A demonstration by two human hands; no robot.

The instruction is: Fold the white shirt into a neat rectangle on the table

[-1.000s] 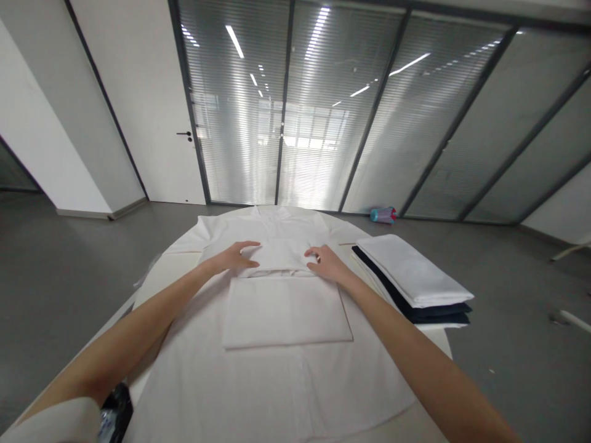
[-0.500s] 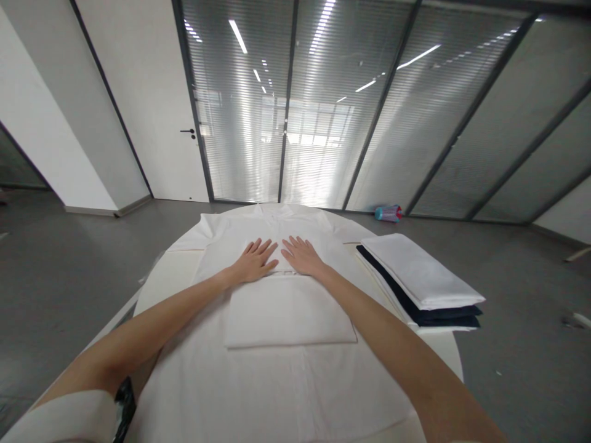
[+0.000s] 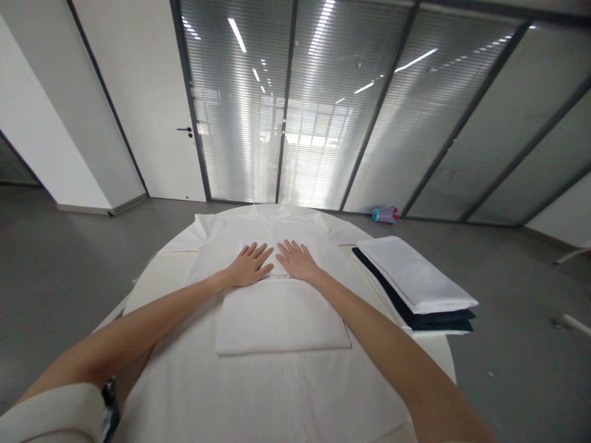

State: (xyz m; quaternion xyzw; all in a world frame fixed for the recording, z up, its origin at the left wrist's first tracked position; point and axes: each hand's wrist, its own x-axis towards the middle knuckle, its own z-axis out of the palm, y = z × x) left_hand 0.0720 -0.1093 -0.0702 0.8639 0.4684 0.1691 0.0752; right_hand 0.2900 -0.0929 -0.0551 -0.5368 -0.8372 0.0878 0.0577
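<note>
A white shirt (image 3: 207, 381) lies spread over the round table, its collar and short sleeves at the far side. On its middle rests a flat white rectangular piece (image 3: 284, 317); whether it is board or folded cloth I cannot tell. My left hand (image 3: 250, 265) lies palm down near the far part of this piece, fingers spread. Close beside it, my right hand (image 3: 296, 259) also presses flat with its fingers apart. Neither hand grips anything. What lies directly under the palms is hidden.
To the right, a stack of folded white and dark navy cloth (image 3: 415, 277) overhangs the edge of the round white table (image 3: 143, 289). A blue and red cylindrical object (image 3: 385, 215) lies on the floor by the glass partition. A door (image 3: 138, 104) stands at the back left.
The view has shifted slightly, so everything sits a little further left. Both hands stay flat in nearly the same place on the white cloth.
</note>
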